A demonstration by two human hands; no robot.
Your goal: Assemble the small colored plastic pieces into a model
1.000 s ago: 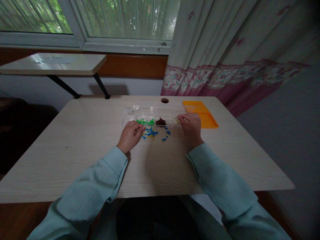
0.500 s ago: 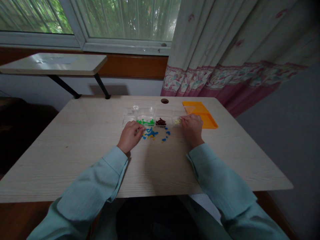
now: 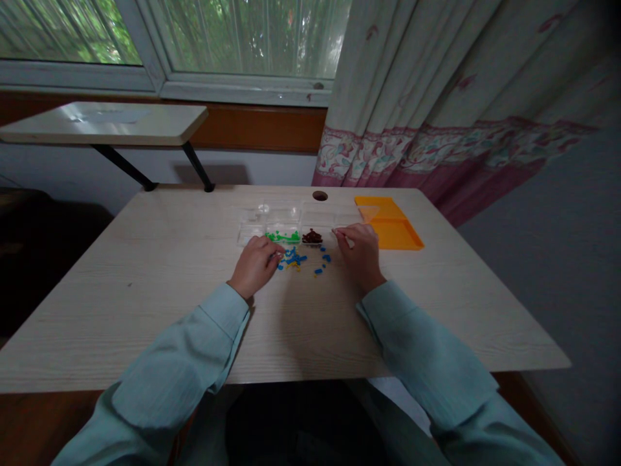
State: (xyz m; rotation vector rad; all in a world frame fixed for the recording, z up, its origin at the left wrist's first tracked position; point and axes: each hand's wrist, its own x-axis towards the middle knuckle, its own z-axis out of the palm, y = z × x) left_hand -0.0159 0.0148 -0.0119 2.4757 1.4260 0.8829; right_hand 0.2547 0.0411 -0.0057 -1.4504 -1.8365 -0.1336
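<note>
A clear plastic compartment box (image 3: 319, 219) lies across the far middle of the table. One front compartment holds small green pieces (image 3: 283, 237), and the one beside it a heap of dark red-brown pieces (image 3: 312, 237). In front lies a loose pile of small blue and yellow pieces (image 3: 294, 258). My left hand (image 3: 256, 264) rests at the pile's left edge, fingers curled together, their hold too small to make out. Over the box's right end, my right hand (image 3: 359, 254) pinches thumb and forefinger around something tiny. That hand covers the right front compartment.
An orange tray (image 3: 395, 232) lies behind and right of my right hand, partly under the clear box's edge. A few blue pieces (image 3: 319, 271) are scattered right of the pile. A raised white shelf (image 3: 179, 126) stands at the back left. A round hole (image 3: 319, 196) pierces the tabletop.
My right hand has shifted left from the pale-yellow pieces toward the dark red-brown compartment, still pinching. My left fingertips have edged slightly right over the pile.
</note>
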